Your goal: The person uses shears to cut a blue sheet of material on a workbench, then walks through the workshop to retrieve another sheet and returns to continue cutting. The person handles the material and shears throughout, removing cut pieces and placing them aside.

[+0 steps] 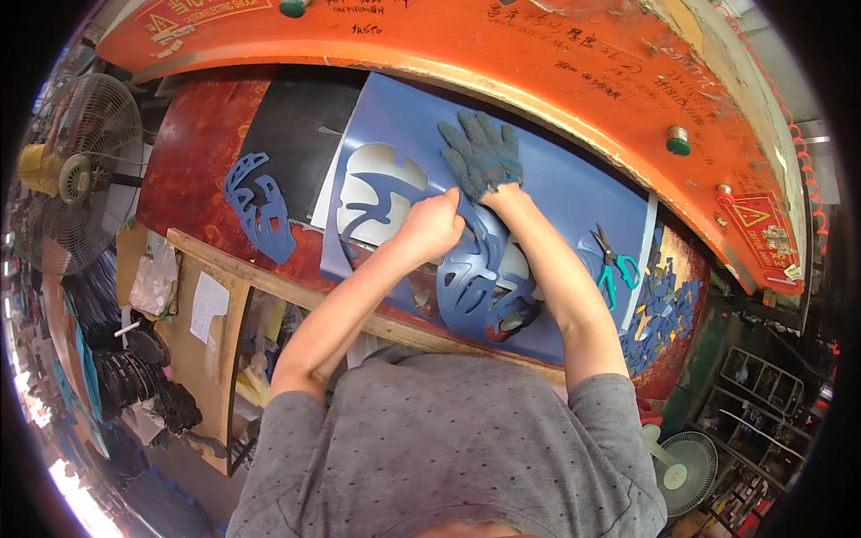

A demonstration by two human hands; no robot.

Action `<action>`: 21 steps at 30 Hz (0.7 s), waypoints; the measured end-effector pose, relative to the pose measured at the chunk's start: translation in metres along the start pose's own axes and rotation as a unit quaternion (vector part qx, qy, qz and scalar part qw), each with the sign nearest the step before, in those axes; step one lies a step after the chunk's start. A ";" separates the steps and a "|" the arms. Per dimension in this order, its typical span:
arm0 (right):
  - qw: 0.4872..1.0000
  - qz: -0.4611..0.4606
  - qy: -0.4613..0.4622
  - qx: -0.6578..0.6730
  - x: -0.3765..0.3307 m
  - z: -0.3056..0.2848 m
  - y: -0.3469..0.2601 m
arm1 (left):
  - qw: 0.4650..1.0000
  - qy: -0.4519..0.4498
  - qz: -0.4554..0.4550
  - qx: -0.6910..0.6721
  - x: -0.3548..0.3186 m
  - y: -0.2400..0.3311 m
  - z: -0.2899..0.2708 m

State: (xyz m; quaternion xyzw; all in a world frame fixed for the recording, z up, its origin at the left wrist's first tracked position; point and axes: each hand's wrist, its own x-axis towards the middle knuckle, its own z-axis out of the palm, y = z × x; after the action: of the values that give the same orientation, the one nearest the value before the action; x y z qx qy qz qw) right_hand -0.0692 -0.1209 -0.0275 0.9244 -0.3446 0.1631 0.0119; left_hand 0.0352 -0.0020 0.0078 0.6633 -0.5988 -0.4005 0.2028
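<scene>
A large blue sheet (574,170) of smooth, leather-like material lies on the table, with curved openings cut through its left part. My left hand (432,226), bare, is closed on a blue cut-out piece (471,278) with slots in it, which is lifted and bent toward me. In a dark grey knitted glove, my right hand (484,154) presses flat on the sheet just beyond, fingers spread. White backing (381,166) shows through the openings. Scissors with teal handles (614,269) rest on the sheet's right side, out of both hands.
Another blue cut-out piece (260,211) lies at left on the red tabletop (193,157), beside a black sheet (291,134). Blue scraps (664,314) are heaped at right. An orange machine beam (502,45) spans the far side. A fan (81,175) stands left.
</scene>
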 end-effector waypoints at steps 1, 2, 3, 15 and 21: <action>1.000 0.004 -0.001 -0.006 0.002 -0.006 0.002 | 0.999 0.010 0.020 0.046 0.001 0.002 -0.002; 1.000 -0.003 0.026 -0.009 0.006 -0.010 0.001 | 0.998 0.026 0.031 0.052 -0.001 0.003 -0.004; 0.999 0.003 0.006 0.034 0.008 -0.014 0.003 | 0.996 0.045 0.043 0.062 -0.002 0.004 -0.008; 0.931 0.059 0.021 0.359 -0.040 -0.053 0.000 | 0.898 0.140 -0.067 -0.411 -0.027 -0.022 0.004; 0.961 0.055 0.113 0.246 -0.055 -0.061 -0.039 | 0.891 -0.015 -0.058 -0.451 -0.021 -0.021 -0.012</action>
State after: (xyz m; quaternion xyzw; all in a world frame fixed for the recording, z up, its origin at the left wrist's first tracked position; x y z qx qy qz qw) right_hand -0.1009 -0.0476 0.0163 0.8538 -0.3407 0.3469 -0.1859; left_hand 0.0588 0.0201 0.0052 0.5279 -0.3175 -0.6484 0.4473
